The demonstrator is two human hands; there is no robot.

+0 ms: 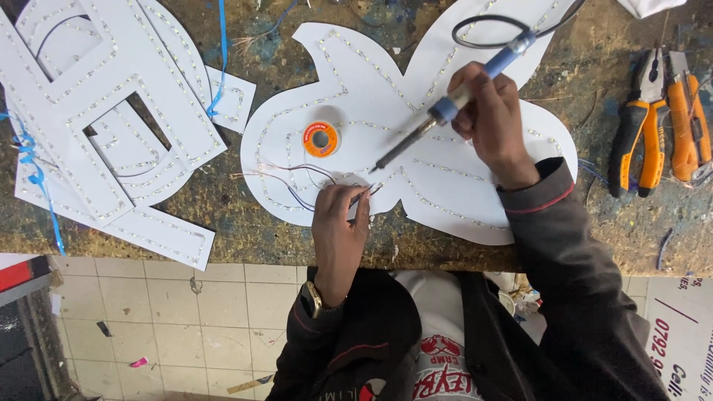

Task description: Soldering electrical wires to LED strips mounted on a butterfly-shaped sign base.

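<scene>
At centre frame, the left hand [338, 223] pinches thin wires [297, 182] against the white cutout [460, 193] on the counter [260, 223] (a solder spool [321, 139] sits just above). Upper right, the right hand [494, 119] has its fingers clamped on the soldering iron [445, 111], tip near those wires.

worn workbench [260, 223] bears white cutouts [111, 111], pliers [642, 122], perhaps a cutter [687, 122].
</scene>
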